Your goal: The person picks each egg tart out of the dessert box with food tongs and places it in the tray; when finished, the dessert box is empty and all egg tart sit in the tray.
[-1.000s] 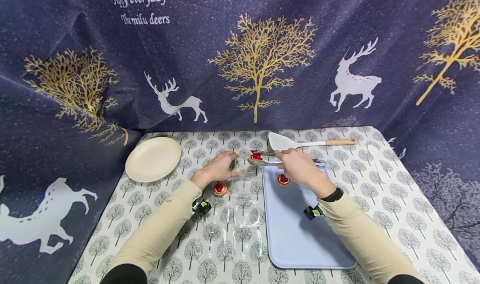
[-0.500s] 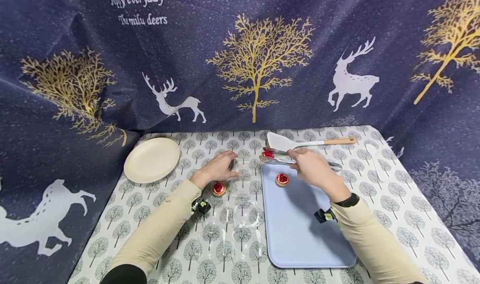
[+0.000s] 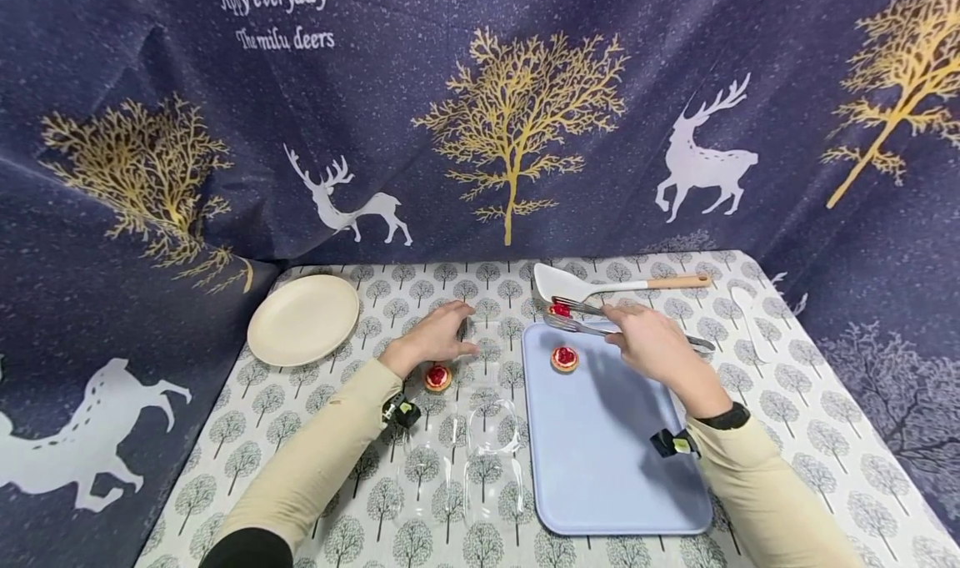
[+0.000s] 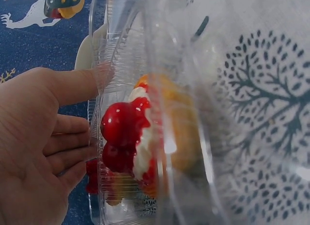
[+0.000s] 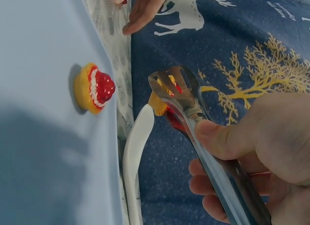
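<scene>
My right hand (image 3: 652, 343) grips metal food tongs (image 5: 213, 167), their jaws closed around a red-topped fruit tart (image 3: 559, 310). The tongs are above the far edge of the light blue tray (image 3: 600, 468). Another tart (image 3: 565, 359) sits on the tray near its far left corner. My left hand (image 3: 437, 334) holds the far left end of a clear plastic container (image 3: 487, 476); the left wrist view shows the thumb and curled fingers at its wall. Inside lies a tart with red fruit and cream (image 4: 131, 133). More red fruit (image 4: 92, 176) shows behind it, partly hidden.
A cream plate (image 3: 303, 319) lies at the far left of the table. Behind the tray rests a white spatula (image 3: 562, 283) with a wooden handle. A white utensil (image 3: 750, 326) lies on the right. A dark deer-printed cloth (image 3: 450, 176) hangs behind the table.
My right hand has moved right with the tongs and the gripped tart, from left of the tray to over its far edge. My left hand stays at the container.
</scene>
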Tool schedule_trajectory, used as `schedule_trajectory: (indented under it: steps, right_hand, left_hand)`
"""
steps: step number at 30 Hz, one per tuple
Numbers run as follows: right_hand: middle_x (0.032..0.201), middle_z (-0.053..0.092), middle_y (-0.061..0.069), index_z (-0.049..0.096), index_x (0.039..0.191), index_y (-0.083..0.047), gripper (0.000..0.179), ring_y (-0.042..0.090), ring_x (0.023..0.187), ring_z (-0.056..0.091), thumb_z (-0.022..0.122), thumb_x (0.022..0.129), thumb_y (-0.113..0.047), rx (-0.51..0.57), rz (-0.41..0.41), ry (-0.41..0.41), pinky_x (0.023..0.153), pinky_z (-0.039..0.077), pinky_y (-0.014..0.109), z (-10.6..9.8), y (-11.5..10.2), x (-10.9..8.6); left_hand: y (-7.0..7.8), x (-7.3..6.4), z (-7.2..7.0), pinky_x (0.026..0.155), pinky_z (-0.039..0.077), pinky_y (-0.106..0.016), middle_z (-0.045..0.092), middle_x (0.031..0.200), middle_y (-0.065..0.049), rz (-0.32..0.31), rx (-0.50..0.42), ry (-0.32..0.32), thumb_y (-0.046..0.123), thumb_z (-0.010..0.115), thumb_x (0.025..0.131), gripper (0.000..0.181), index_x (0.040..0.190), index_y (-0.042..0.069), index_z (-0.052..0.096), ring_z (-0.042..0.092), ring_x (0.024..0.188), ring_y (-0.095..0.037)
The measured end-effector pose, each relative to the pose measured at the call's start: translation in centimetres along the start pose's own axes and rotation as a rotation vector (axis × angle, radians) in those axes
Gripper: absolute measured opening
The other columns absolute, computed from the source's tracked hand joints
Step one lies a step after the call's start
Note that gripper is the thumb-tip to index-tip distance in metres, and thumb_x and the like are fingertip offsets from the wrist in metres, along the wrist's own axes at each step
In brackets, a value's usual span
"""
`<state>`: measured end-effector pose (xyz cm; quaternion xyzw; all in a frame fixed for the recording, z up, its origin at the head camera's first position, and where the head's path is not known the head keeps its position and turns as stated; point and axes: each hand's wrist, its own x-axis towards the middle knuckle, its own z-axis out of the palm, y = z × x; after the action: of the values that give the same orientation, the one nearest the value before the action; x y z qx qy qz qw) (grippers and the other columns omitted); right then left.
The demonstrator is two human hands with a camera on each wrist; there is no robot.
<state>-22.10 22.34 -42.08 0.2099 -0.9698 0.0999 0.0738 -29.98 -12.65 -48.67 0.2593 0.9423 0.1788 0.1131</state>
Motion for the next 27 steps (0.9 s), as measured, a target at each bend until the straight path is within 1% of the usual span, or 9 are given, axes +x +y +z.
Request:
schedule_trajectory:
  steps: [6,9,12,15,21,27]
  right_hand:
    - [0.120,0.065,0.025,0.058,0.131,0.001,0.050,0.044,0.105,0.063,0.072,0.086,-0.015,0.008,0.023,0.003,0.084,0.054,0.059,0.2,0.8,-0.9]
    - [0.118,0.066,0.025,0.058,0.131,0.000,0.050,0.043,0.102,0.064,0.072,0.086,-0.015,0.010,0.038,0.008,0.081,0.055,0.059,0.2,1.2,-1.4]
    - [0.119,0.066,0.024,0.058,0.130,0.000,0.049,0.044,0.103,0.064,0.072,0.086,-0.014,0.016,0.044,0.010,0.081,0.055,0.059,0.2,1.6,-2.0]
    - [0.120,0.065,0.024,0.058,0.129,0.001,0.048,0.044,0.105,0.063,0.071,0.086,-0.014,0.019,0.046,0.013,0.084,0.054,0.059,0.3,2.0,-2.4]
    - [0.114,0.067,0.024,0.059,0.129,0.002,0.049,0.043,0.100,0.064,0.073,0.085,-0.014,0.005,0.056,0.017,0.081,0.055,0.058,0.7,2.5,-3.4]
    - [0.116,0.067,0.023,0.059,0.128,0.000,0.048,0.044,0.097,0.065,0.073,0.084,-0.014,0.008,0.081,0.000,0.077,0.056,0.058,0.9,2.8,-4.2]
  left_hand:
    - [-0.1,0.1,0.0,0.119,0.026,-0.048,0.034,0.154,-0.018,0.009,0.001,0.000,0.044,0.074,0.082,0.083,0.146,0.004,0.040,0.031,0.144,-0.034]
    - [-0.1,0.2,-0.1,0.119,0.025,-0.048,0.034,0.154,-0.019,0.012,0.007,0.002,0.045,0.074,0.082,0.083,0.145,0.004,0.041,0.031,0.144,-0.034]
    - [0.0,0.2,-0.1,0.120,0.024,-0.048,0.033,0.155,-0.019,0.009,0.009,0.001,0.045,0.075,0.082,0.083,0.146,0.004,0.041,0.030,0.144,-0.034]
    - [0.0,0.2,-0.1,0.120,0.024,-0.049,0.033,0.155,-0.019,0.008,0.006,0.000,0.044,0.075,0.082,0.083,0.146,0.004,0.041,0.029,0.144,-0.034]
    - [0.1,0.1,-0.2,0.120,0.024,-0.049,0.034,0.154,-0.020,0.013,0.004,0.003,0.044,0.075,0.082,0.083,0.145,0.003,0.041,0.030,0.144,-0.035]
    - [-0.1,0.1,0.0,0.119,0.025,-0.049,0.035,0.154,-0.018,0.011,0.004,0.009,0.046,0.075,0.082,0.084,0.146,0.004,0.041,0.031,0.144,-0.034]
